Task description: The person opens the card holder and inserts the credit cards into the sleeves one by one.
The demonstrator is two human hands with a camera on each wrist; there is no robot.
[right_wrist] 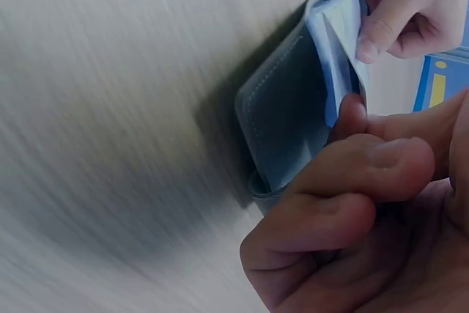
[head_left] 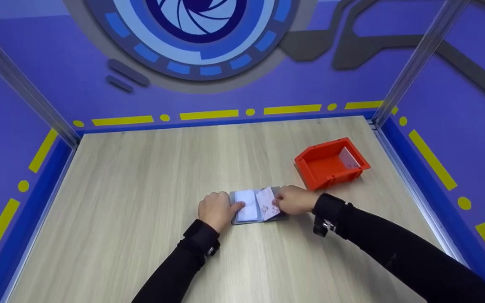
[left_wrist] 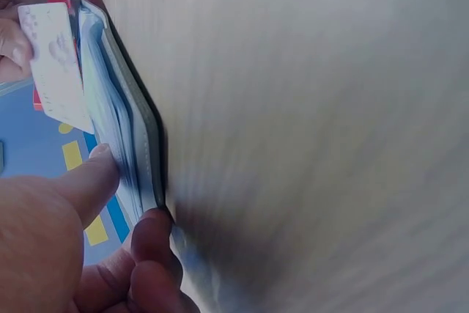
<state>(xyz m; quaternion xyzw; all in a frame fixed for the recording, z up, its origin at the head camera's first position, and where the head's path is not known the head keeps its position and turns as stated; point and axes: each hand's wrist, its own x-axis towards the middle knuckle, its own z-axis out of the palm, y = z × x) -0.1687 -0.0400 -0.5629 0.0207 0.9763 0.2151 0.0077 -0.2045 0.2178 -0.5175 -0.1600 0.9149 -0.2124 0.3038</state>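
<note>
A grey card holder with stitched edges lies opened flat on the table, its clear plastic sleeves showing on the left side. My left hand pinches its left edge, thumb on the sleeves and curled fingers at the cover's edge in the left wrist view. Between thumb and fingers, my right hand holds a pale card with pinkish print. The card stands tilted over the holder's middle, its lower end right at the sleeves. My right hand hides part of the holder's right cover.
An orange-red open bin sits on the table behind my right hand, with another pale card leaning inside at its right end. Blue-purple printed panels wall the wooden table at the back and both sides.
</note>
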